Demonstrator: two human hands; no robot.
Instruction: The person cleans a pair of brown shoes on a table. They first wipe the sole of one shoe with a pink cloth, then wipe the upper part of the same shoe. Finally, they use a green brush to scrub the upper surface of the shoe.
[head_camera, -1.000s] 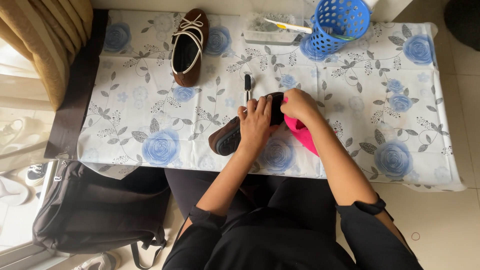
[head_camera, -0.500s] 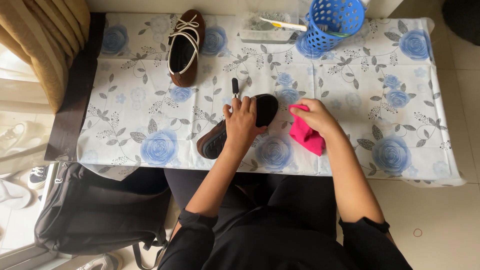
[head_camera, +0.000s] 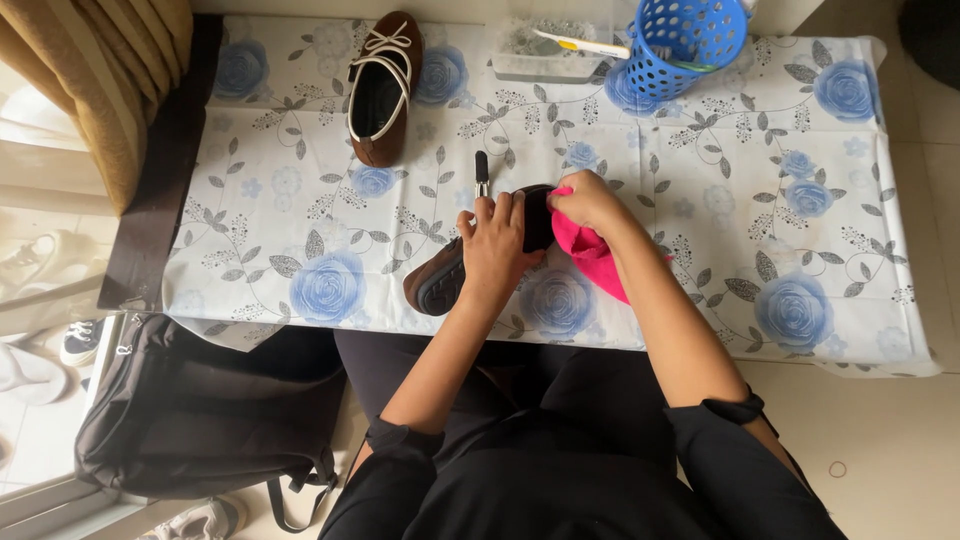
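Table (head_camera: 700, 200), blue-rose cloth: laced brown shoe (head_camera: 382, 90), blue basket (head_camera: 688, 42), clear tray (head_camera: 560, 55), pink cloth (head_camera: 595, 262).

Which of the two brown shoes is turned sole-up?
The brown shoe under the left hand, dark tread showing; the other brown laced shoe sits upright near the table's far edge.

brown shoe (head_camera: 440, 285) tilted sideways on table, pink cloth (head_camera: 592, 256) touching it.

Right hand (head_camera: 585, 203) with pink cloth (head_camera: 597, 262) is back against the dark brown shoe (head_camera: 450, 275); half a second ago it sat apart on the desk (head_camera: 300, 200), beside the shoe. Left hand (head_camera: 495, 245) slid further over the shoe's upper. Shoe heel now hangs nearer the desk's front edge.
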